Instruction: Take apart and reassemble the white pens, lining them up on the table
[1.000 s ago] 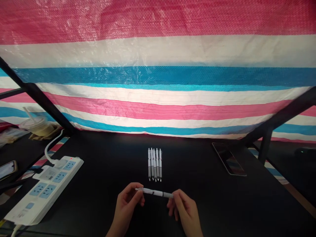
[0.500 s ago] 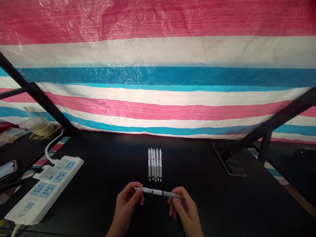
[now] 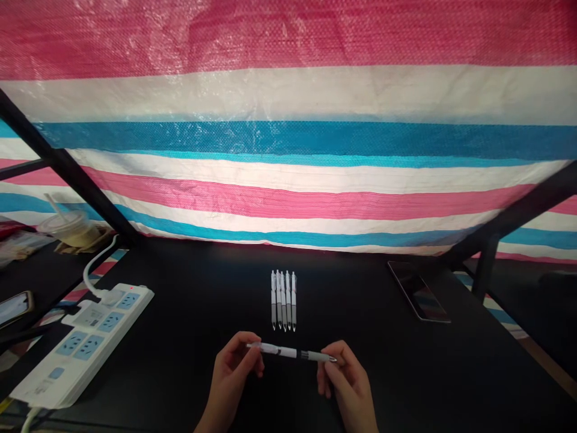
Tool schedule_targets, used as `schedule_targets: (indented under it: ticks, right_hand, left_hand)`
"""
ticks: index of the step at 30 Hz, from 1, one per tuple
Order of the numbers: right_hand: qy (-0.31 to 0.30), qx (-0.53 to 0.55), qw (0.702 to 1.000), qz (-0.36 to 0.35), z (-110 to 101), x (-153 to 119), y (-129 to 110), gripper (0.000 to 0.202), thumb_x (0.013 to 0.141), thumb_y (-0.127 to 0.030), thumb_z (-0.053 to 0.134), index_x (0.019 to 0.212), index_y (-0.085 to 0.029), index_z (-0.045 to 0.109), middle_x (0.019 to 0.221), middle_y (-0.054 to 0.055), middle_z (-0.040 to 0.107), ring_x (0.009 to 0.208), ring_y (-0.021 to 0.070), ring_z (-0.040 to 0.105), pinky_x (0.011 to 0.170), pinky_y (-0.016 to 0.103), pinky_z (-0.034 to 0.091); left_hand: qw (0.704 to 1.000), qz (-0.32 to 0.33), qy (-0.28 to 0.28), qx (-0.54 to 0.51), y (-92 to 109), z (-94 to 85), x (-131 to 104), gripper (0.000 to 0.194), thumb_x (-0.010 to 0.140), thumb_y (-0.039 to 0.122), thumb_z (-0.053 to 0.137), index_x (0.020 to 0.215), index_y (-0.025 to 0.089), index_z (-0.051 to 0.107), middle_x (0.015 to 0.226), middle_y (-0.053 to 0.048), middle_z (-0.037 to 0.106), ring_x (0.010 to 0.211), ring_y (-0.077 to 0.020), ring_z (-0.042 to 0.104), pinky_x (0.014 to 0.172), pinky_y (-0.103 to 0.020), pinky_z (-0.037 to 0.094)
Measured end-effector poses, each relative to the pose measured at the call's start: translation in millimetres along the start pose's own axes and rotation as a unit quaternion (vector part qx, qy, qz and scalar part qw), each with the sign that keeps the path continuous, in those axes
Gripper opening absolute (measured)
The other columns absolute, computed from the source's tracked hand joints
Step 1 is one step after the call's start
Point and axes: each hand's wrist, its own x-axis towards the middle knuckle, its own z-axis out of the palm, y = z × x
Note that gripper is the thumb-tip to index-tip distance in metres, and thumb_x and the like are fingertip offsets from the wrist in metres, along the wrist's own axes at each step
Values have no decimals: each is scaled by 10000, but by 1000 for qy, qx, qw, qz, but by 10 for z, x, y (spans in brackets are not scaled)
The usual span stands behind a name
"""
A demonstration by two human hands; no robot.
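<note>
My left hand pinches the clip end of a white pen barrel between thumb and fingers. My right hand is closed on the metal-tipped end of the pen's grey grip section. The two parts lie nearly in line above the table, with a narrow dark gap or dark collar between them; whether an inner piece still joins them I cannot tell. Beyond my hands, several white pens with grey grips lie side by side, tips toward me.
A white power strip with a plugged-in cable lies at the left of the black table. On the right rests a dark phone or tablet. A lidded cup and another phone are at far left. Striped sheeting hangs behind.
My right hand has moved slightly right with the grey grip section, which has come away from the white barrel. My left hand has stayed nearly still.
</note>
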Motion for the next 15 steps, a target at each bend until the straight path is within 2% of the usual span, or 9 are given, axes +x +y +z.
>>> schedule_targets:
  ticks: [5,15]
  right_hand:
    - [26,71,997,-4,-65,16,14,188,860,-381,622,836,-201,576,590,-28,550,479,104,481,452,205,339]
    - [61,136,989,-6,-140,7,53,101,830,-305,644,814,-217,597,615,-29,572,474,108,511,459,217,375]
  left_hand:
    - [1000,-4,14,-15,17,22,1,219,830,370,687,911,168,663,604,0,593,571,-135,526,548,-231,431]
    - [999,-10,25,-45,30,36,11,235,814,385,703,904,171,662,600,6,586,570,-133,524,532,-227,424]
